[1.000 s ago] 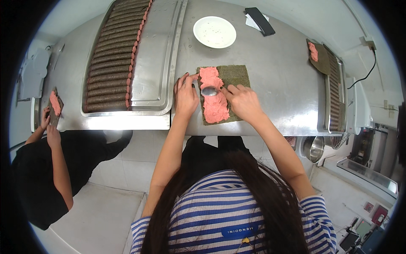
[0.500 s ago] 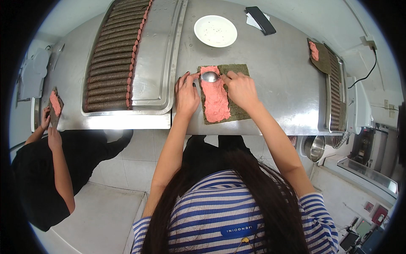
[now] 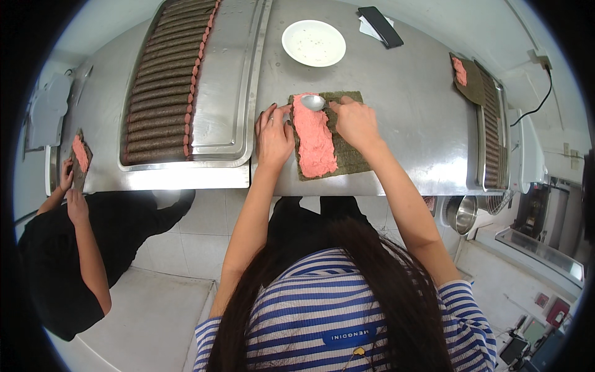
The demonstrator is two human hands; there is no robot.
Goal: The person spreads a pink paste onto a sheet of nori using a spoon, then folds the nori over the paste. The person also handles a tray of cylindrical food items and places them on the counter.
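While the right hand [image 3: 355,122] grips a shiny metal spoon [image 3: 313,103] at soft pink paste [image 3: 316,146], the left hand [image 3: 274,137], loosely spread, apparently steadies the rectangular dark-green seaweed sheet [image 3: 348,160] beneath on the steel counter [image 3: 409,118].

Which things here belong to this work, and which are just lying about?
In the job:
spoon, in the right hand
pink paste
dark green sheet, left hand at its edge
filled rolls in the metal tray
white bowl, perhaps

Apparently lying about:
black flat object
white paper under it
steel bowl off the counter
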